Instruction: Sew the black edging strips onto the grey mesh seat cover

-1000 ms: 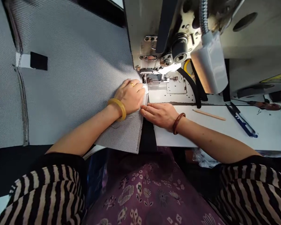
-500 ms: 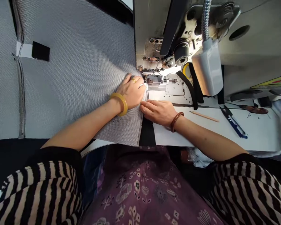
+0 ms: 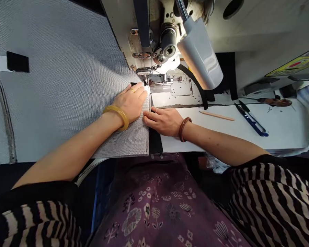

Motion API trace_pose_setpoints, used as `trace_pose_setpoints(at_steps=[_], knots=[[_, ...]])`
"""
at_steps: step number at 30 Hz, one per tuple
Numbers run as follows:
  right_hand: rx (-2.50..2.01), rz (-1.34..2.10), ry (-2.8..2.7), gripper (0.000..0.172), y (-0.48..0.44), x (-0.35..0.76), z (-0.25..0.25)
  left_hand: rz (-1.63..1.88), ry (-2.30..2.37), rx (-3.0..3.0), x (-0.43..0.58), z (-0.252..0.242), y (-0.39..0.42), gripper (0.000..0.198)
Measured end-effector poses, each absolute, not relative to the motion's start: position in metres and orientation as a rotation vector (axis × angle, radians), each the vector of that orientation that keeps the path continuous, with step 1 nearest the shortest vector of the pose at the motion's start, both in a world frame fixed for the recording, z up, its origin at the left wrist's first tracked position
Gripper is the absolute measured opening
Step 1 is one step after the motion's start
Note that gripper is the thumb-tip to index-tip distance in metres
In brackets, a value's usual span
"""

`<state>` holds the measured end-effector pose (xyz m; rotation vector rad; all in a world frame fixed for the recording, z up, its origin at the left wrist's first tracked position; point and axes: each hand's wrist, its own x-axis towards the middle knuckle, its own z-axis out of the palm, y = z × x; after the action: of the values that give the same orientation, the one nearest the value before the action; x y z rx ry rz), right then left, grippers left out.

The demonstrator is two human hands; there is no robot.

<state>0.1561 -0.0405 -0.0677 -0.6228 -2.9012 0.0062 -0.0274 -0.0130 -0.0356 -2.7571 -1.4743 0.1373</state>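
Observation:
A large sheet of grey mesh fabric (image 3: 67, 79) lies on the sewing table, its right edge running under the presser foot (image 3: 146, 79) of a sewing machine (image 3: 154, 41). My left hand (image 3: 130, 102) lies flat on the fabric just before the foot, fingers stretched out and together, pressing it down. My right hand (image 3: 161, 120) rests beside the fabric's right edge, fingers extended against the edge and the black strip (image 3: 155, 140) beneath it.
A lamp (image 3: 199, 55) hangs from the machine head. On the white table (image 3: 273, 132) to the right lie a wooden pencil (image 3: 216, 116), blue-handled thread snips (image 3: 251, 119) and a brown tool (image 3: 274, 101). A black-and-white tab (image 3: 10, 62) is sewn on the fabric's left.
The camera has swung, so everything sits further left in view. Both hands keep their places on the fabric near the presser foot; the left hand's fingers look flatter.

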Motion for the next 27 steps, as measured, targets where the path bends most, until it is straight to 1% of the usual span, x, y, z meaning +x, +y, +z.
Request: trace_pose_setpoints(at_steps=[5,10,16,23,25,27], knots=[[-0.591,-0.042,-2.885,0.034,-0.037,0.17,-0.064,0.233,-1.45,-2.812,-0.022,-0.031,-0.013,0.034],[-0.532,-0.031,-2.93,0.027,-0.034,0.173,-0.066,0.024,-1.56,-2.697,-0.017,-0.042,-0.026,0.039],[-0.507,-0.092,-2.927,0.033,-0.038,0.166,-0.068,-0.106,-1.515,-2.703,-0.023,-0.052,-0.025,0.039],[-0.653,-0.019,-2.876,0.033,-0.04,0.154,-0.069,-0.291,-1.496,-2.683,-0.025,-0.06,-0.019,0.034],[-0.788,0.006,-2.861,0.029,-0.03,0.162,-0.068,-0.296,-1.466,-2.696,-0.026,-0.059,-0.018,0.033],[-1.054,0.041,-2.739,0.025,-0.011,0.179,-0.068,-0.239,-1.437,-2.74,-0.025,-0.052,-0.022,0.03]])
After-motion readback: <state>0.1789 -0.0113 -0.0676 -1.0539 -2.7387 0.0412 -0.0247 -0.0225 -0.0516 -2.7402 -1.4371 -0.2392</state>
